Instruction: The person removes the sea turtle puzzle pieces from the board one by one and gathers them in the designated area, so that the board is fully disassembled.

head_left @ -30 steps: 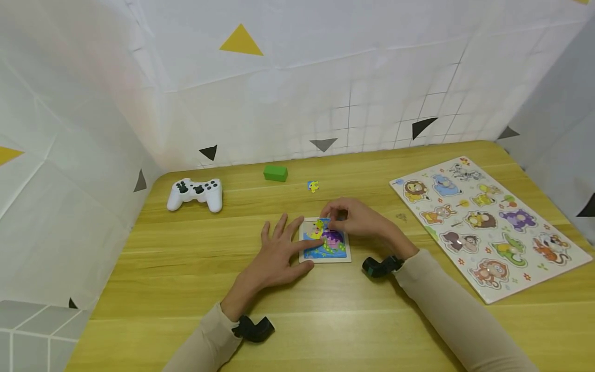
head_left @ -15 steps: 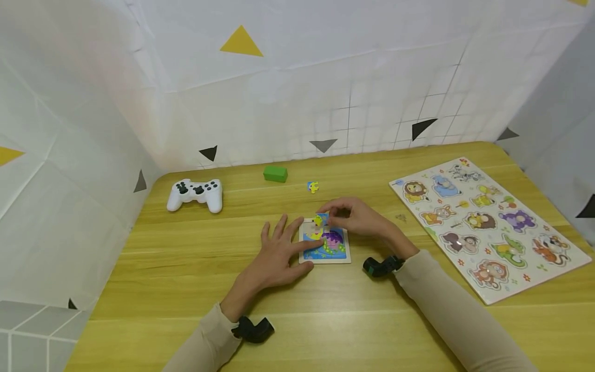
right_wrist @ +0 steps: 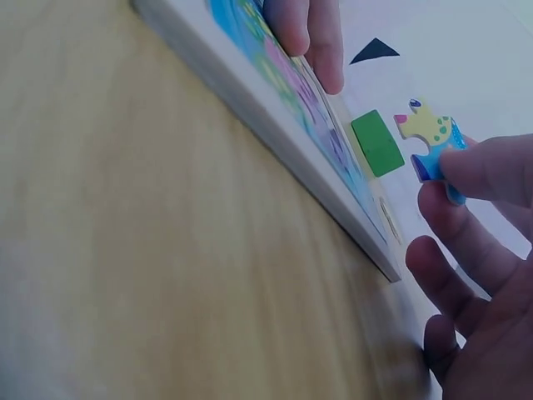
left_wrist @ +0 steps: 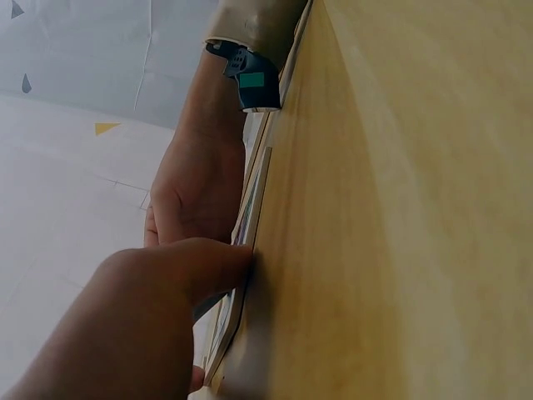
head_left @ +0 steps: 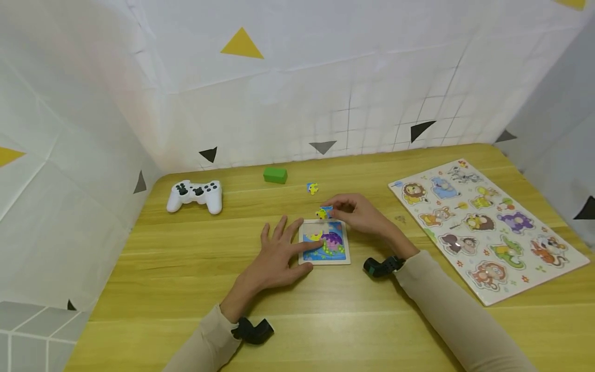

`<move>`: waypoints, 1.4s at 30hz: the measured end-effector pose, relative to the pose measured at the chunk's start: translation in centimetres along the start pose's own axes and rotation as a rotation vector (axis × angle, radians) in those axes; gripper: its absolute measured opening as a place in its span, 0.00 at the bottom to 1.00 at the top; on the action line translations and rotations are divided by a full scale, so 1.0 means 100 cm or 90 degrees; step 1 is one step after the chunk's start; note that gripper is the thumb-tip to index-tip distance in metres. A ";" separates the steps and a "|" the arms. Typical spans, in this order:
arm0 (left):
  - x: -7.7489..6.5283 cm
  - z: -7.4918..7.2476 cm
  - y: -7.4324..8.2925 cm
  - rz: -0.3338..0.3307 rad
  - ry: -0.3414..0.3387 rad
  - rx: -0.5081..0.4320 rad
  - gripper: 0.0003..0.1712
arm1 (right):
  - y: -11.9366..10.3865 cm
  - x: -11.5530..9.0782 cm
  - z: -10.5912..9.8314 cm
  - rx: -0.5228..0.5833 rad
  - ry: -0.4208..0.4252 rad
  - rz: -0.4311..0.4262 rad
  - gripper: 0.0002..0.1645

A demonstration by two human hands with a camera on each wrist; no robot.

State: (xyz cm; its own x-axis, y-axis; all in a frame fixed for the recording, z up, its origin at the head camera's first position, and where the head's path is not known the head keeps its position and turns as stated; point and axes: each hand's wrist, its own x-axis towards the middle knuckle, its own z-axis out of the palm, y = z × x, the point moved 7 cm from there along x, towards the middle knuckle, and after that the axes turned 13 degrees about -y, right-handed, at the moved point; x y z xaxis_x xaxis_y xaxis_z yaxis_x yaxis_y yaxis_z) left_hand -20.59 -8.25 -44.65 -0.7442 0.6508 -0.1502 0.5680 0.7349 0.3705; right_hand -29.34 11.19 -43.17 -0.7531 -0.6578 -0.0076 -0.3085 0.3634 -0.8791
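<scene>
My right hand (head_left: 360, 214) pinches a jigsaw piece (right_wrist: 429, 132), printed yellow and blue with a small eye, between thumb and fingers. It is held just above the far edge of a small square puzzle tray (head_left: 325, 262). Inside the tray is a partly filled picture in blue, purple and yellow, with a pale bare strip along its far side. My left hand (head_left: 276, 258) lies spread at the tray's left, its straight index finger across the picture. In the left wrist view the left thumb (left_wrist: 221, 265) touches the tray's side. Another yellow and blue jigsaw piece (head_left: 312, 189) lies farther back.
A green block (head_left: 276, 175) stands near the table's back edge. To the left sits a white game controller (head_left: 195, 196). A large animal puzzle board (head_left: 488, 232) covers the right side. White sheeting (head_left: 288, 113) hangs behind the wooden table (head_left: 334, 320).
My right hand has lifted the jigsaw piece from the tray's far side and carried it slightly away, past the far edge, exposing the pale strip. The left hand stays in place.
</scene>
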 end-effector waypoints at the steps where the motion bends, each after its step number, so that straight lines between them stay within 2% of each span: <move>1: -0.001 0.000 0.000 0.000 0.000 -0.001 0.27 | 0.000 0.000 0.000 0.000 0.003 0.002 0.15; 13: -0.005 -0.002 0.003 0.012 0.014 -0.021 0.27 | 0.011 0.001 -0.015 -0.019 0.054 0.034 0.15; 23: -0.004 0.001 0.001 0.009 0.002 -0.017 0.27 | 0.016 0.008 -0.029 -0.016 0.077 0.058 0.15; 30: -0.003 0.000 0.000 0.008 0.002 -0.016 0.27 | 0.030 0.024 -0.041 -0.079 0.097 0.064 0.15; 34: -0.002 0.001 0.000 0.003 -0.003 -0.009 0.27 | 0.031 0.031 -0.047 -0.110 0.098 0.065 0.15; 42: -0.001 0.000 -0.001 0.003 -0.005 -0.008 0.27 | 0.028 0.039 -0.050 -0.129 0.073 0.078 0.16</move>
State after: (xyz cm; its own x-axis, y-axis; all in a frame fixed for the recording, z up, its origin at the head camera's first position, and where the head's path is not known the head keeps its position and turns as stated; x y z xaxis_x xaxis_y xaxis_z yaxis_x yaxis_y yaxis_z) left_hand -20.52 -8.40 -44.70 -0.7390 0.6556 -0.1550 0.5669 0.7295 0.3828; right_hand -36.03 12.99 -43.25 -0.8496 -0.5255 -0.0437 -0.3124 0.5684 -0.7612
